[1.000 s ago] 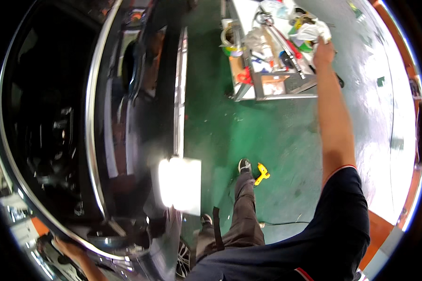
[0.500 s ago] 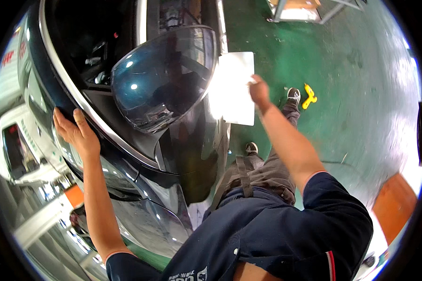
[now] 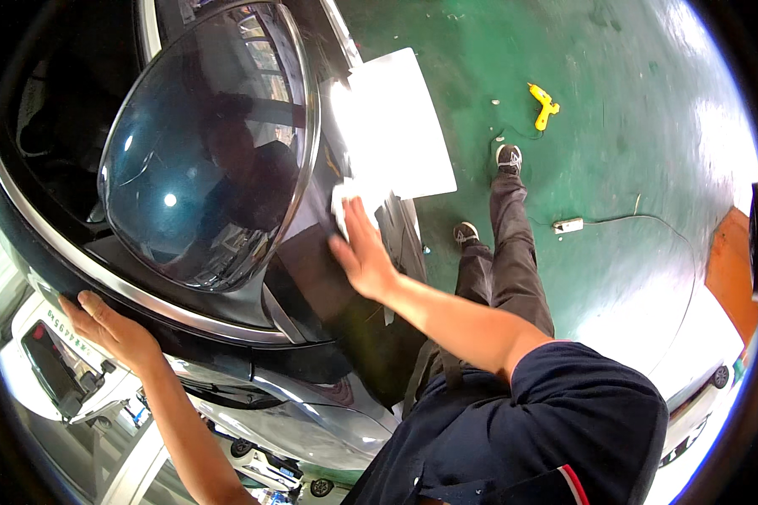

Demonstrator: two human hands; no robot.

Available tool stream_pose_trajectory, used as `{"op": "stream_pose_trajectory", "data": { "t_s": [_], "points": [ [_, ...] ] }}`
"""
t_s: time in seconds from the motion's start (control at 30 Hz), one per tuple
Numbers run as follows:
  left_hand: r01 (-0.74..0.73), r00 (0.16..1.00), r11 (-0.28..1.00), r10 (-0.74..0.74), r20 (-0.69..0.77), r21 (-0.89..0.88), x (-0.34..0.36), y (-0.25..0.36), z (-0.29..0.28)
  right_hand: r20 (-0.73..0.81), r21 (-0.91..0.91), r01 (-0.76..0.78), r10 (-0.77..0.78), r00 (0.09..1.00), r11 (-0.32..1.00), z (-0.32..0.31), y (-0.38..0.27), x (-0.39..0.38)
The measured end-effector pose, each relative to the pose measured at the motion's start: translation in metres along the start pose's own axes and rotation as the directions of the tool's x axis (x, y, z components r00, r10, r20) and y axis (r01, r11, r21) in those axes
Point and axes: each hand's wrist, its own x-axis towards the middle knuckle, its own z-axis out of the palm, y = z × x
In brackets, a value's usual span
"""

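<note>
My right hand [image 3: 365, 257] presses a folded white cloth [image 3: 343, 204] with its fingers against the dark car door [image 3: 316, 282], just below the side mirror. The big, glossy dark-blue side mirror [image 3: 202, 160] stands between my two hands and reflects lights. My left hand [image 3: 114, 330] rests with fingers stretched out on the car by the windshield edge, near the silver trim strip [image 3: 126, 301], and holds nothing. Beyond my right hand, a bright white panel [image 3: 408, 126] stands beside the door.
A yellow glue gun [image 3: 543, 107] lies on the green floor [image 3: 623, 143]. Closer to me is a white power strip [image 3: 568, 225] with a long cable. My shoes [image 3: 509, 156] stand beside the car. A white vehicle [image 3: 63, 358] is at the far left, and an orange board [image 3: 730, 261] at the right.
My right hand has swung left from the white panel's side onto the car door, pressing the cloth there. My view has shifted closer to the mirror. My left hand stays on the car.
</note>
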Motion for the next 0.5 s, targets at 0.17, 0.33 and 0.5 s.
{"op": "stream_pose_trajectory", "data": {
  "t_s": [0.17,0.33,0.5],
  "points": [
    [-0.009,1.0,1.0,0.01,-0.004,0.014,0.007,0.014,0.006,-0.091,0.24,-0.097,0.122,0.988,0.966,-0.018,0.033,0.124],
    [0.005,1.0,1.0,-0.004,0.017,-0.018,0.006,0.011,0.002,0.009,0.186,-0.116,0.116,0.993,0.976,-0.008,0.021,0.024],
    [0.007,1.0,0.999,-0.006,0.006,-0.043,0.004,0.013,0.0,-0.021,0.147,-0.112,0.116,0.993,0.983,-0.002,0.043,0.038]
  ]
}}
